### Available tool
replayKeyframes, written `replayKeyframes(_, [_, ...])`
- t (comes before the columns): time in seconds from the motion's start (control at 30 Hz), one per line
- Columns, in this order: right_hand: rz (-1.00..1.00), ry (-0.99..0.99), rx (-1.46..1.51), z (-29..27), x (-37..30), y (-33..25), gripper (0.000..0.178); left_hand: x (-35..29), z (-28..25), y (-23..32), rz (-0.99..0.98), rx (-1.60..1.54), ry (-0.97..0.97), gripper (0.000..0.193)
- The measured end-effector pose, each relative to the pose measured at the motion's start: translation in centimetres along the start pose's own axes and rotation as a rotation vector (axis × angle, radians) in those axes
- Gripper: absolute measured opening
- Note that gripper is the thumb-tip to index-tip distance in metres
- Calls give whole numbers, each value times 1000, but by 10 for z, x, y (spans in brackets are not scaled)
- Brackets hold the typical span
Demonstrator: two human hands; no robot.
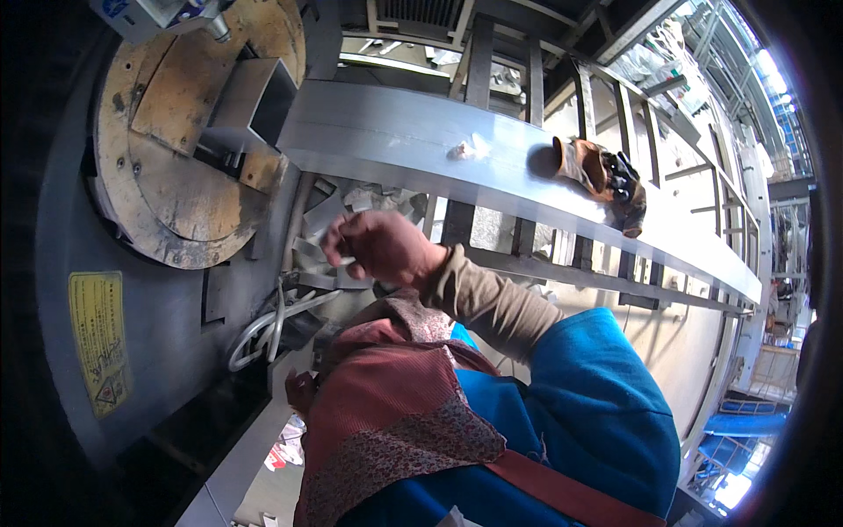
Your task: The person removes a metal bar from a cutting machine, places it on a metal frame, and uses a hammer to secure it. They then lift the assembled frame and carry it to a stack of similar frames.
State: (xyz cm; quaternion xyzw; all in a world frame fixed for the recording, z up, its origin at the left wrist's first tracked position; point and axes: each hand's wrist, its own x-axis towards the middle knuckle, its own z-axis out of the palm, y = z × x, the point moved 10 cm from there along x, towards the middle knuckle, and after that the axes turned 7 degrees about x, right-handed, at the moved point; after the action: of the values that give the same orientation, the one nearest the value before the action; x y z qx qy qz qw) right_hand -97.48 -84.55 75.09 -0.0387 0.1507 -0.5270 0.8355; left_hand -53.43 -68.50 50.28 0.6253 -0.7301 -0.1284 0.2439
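My right hand is raised in front of the long grey metal beam, near its left end. Its fingers are bent loosely and apart, somewhat blurred, and I see nothing held in them. Low beside the apron, my left hand shows only in part; cloth hides the rest, and its grip is unclear. A square metal tube sticks out of the round, worn machine face at the left. On the beam lie a brown and black pair of worn gloves and a small pale scrap.
A blue and silver machine head hangs above the round face. White hoses loop below it, beside cut metal offcuts. A yellow label is stuck on the grey machine housing. Metal frame bars run behind the beam.
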Motion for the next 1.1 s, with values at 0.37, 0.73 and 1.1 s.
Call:
replayKeyframes(0.37, [-763, 974, -1891, -22, -165, -217, 33, 111, -35, 94, -388, -413, -158, 39])
replayKeyframes(0.73, [-689, 826, -1499, -74, -149, -236, 27, 249, -23, 320, -7, -753, -366, 41])
replayKeyframes(1.1, [-293, 226, -437, 1, -109, -117, 6, 264, 19, 501, -268, -1428, -985, 37])
